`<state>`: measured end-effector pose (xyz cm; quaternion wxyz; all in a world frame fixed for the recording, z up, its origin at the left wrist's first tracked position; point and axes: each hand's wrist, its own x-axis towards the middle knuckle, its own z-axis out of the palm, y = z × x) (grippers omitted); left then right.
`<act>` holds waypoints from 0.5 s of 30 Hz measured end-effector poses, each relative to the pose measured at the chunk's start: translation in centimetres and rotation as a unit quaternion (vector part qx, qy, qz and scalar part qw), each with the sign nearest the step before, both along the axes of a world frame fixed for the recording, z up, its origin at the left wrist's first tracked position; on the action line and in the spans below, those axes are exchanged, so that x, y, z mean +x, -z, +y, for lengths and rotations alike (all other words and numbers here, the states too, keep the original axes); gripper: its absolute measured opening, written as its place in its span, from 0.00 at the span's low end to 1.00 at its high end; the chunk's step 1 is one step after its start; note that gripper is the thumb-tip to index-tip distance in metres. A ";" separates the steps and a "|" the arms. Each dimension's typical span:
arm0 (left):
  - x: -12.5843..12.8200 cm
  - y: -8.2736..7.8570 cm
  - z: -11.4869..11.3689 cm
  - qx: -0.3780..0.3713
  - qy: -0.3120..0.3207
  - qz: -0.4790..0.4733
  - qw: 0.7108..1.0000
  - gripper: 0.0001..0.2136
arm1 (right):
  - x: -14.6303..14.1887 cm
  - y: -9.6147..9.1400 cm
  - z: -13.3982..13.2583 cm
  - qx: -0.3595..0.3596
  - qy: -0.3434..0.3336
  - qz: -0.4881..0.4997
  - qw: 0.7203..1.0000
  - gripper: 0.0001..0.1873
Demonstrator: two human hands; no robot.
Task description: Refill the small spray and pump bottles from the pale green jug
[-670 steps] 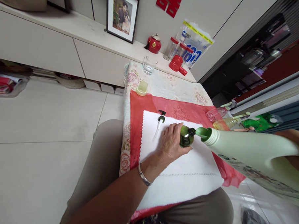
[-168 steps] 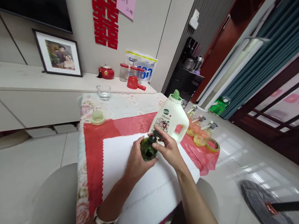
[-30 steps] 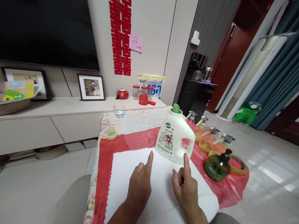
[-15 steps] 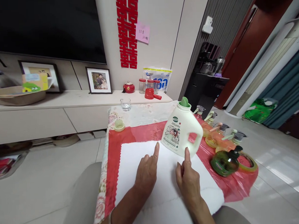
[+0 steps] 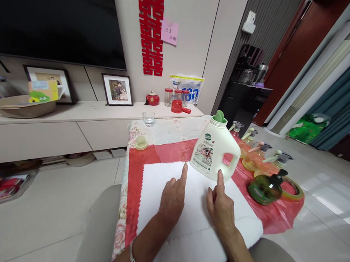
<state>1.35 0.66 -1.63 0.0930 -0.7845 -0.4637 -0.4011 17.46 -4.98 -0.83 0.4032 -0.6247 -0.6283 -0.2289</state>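
Observation:
My left hand (image 5: 172, 195) and my right hand (image 5: 220, 206) rest on a white cloth (image 5: 156, 182), each with the index finger pointing forward and the other fingers curled under. Neither hand holds anything. Both fingertips lie just short of a pale green detergent jug (image 5: 213, 150) that stands upright with its spout flap raised. A small dark green pump bottle (image 5: 264, 188) with its black pump fitted stands to the right on the red cloth (image 5: 138, 163).
Several spray bottles (image 5: 252, 143) and a tape ring (image 5: 296, 191) stand at the table's right edge. A pale green cap (image 5: 141, 143) and a glass (image 5: 148, 118) sit at the far left. Behind is a sideboard (image 5: 75, 112) with photos and jars.
Since the earliest frames the jug was set upright, the pump was fitted and the green bottle put down at the right. Over the last second only my view shifts; both hands keep pointing.

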 end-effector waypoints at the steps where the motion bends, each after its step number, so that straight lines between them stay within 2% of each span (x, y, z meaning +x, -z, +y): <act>1: 0.0 0.2 0.0 -0.001 -0.001 -0.002 1.000 0.32 | 0.0 0.0 0.0 -0.001 0.000 0.001 1.000 0.31; 11: -0.2 0.9 0.3 0.043 -0.037 0.078 0.995 0.38 | 0.0 0.1 0.1 -0.001 0.001 -0.002 1.000 0.31; 15: -0.2 1.6 0.2 0.046 -0.040 0.075 0.995 0.38 | 0.0 -0.1 0.2 -0.001 0.001 -0.003 1.000 0.31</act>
